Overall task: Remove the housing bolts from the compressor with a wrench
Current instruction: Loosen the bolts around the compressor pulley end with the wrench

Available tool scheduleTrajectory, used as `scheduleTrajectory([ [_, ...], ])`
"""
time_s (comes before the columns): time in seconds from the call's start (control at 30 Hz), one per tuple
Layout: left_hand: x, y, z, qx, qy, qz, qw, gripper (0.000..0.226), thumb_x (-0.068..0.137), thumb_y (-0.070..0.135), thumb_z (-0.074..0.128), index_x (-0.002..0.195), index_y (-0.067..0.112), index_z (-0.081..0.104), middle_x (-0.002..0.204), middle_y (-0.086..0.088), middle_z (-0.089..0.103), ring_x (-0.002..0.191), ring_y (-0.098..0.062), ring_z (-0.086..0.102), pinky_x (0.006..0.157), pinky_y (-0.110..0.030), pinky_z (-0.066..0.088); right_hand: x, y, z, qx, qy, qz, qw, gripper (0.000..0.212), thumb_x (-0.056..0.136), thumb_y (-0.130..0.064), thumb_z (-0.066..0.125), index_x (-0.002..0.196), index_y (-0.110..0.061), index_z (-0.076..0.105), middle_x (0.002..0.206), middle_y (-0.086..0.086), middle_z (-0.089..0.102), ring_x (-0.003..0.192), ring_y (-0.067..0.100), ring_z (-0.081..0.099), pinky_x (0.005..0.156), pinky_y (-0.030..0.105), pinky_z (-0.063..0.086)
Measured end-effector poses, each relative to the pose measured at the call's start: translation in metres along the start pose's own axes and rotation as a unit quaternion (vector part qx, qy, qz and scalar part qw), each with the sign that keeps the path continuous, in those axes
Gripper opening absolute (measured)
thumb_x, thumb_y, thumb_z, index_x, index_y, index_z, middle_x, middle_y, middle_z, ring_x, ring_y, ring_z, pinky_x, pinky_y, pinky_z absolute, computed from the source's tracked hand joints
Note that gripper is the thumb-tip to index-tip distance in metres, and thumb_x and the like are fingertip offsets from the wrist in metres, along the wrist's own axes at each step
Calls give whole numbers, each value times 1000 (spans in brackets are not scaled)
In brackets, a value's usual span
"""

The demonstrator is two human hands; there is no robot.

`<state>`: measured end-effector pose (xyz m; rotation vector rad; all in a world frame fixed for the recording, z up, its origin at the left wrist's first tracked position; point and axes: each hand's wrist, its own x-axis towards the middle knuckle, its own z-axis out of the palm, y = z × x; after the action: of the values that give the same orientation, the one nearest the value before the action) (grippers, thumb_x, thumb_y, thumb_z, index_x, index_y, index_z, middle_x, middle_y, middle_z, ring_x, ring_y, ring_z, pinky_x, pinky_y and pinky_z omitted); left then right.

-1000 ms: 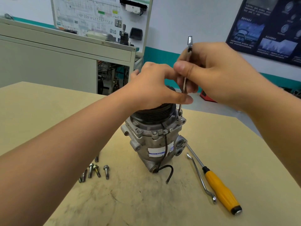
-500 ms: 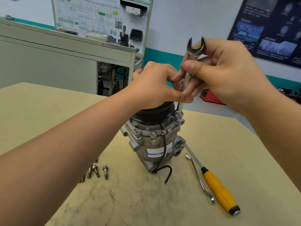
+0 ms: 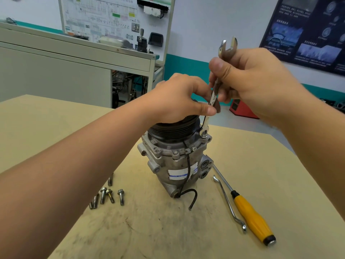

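Observation:
A grey metal compressor (image 3: 175, 161) stands upright on the tan table (image 3: 261, 165), black pulley on top. My left hand (image 3: 179, 99) grips the pulley from above, its thumb touching the wrench shank. My right hand (image 3: 250, 81) pinches a silver double open-end wrench (image 3: 212, 98), held almost upright. The wrench's lower jaw sits on a housing bolt (image 3: 204, 135) at the compressor's right flange; its upper jaw sticks out above my fingers. Several removed bolts (image 3: 107, 196) lie loose on the table to the left of the compressor.
A yellow-handled screwdriver (image 3: 250, 215) and a thin bent metal rod (image 3: 228, 202) lie right of the compressor. A black wire (image 3: 192, 197) curls from the compressor's base onto the table. A grey cabinet (image 3: 56, 71) and wall boards stand behind the table.
The wrench has turned about its long axis, so its upper jaw went from edge-on to facing me. My right hand rotated with it. My left hand stayed on the pulley.

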<state>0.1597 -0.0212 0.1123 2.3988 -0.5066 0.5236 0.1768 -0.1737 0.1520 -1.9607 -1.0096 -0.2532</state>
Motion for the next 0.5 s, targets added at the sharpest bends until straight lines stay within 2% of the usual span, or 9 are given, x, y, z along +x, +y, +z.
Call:
scheduleTrajectory([
  [0.07,3,-2,0,-7,12,-4,1000,7,79,41,71,83,42,66,111,18,59,122,-16,47,109,-47,29,1,1,0,-27,6,-7,1000,17,94,-22,55,78,-19,56,66,2,61,46,3,55,50,16,49],
  [0.17,5,-2,2,-11,22,-16,1000,15,75,43,74,87,35,69,111,16,59,124,-18,46,110,-47,28,6,5,0,-69,22,-15,997,12,95,-20,55,84,-23,49,71,2,63,47,2,55,51,17,48],
  [0.3,7,-2,3,-20,33,-24,999,15,72,43,76,82,33,69,109,12,59,124,-20,46,110,-47,27,11,6,-1,-92,10,-18,996,6,97,-17,51,94,-19,56,75,5,65,48,2,54,53,18,49],
  [0.4,6,-2,4,-20,36,-29,999,15,73,40,77,75,34,64,107,8,63,122,-23,46,109,-46,28,13,8,3,-72,15,-18,997,17,97,-14,51,83,-18,59,72,8,66,43,3,53,48,18,47],
  [0.5,5,-1,7,-20,57,-52,997,23,71,41,79,71,25,63,102,3,66,118,-24,50,107,-46,32,15,8,9,-55,29,-21,998,21,97,-12,51,78,-15,60,68,9,67,37,7,52,43,20,43],
])
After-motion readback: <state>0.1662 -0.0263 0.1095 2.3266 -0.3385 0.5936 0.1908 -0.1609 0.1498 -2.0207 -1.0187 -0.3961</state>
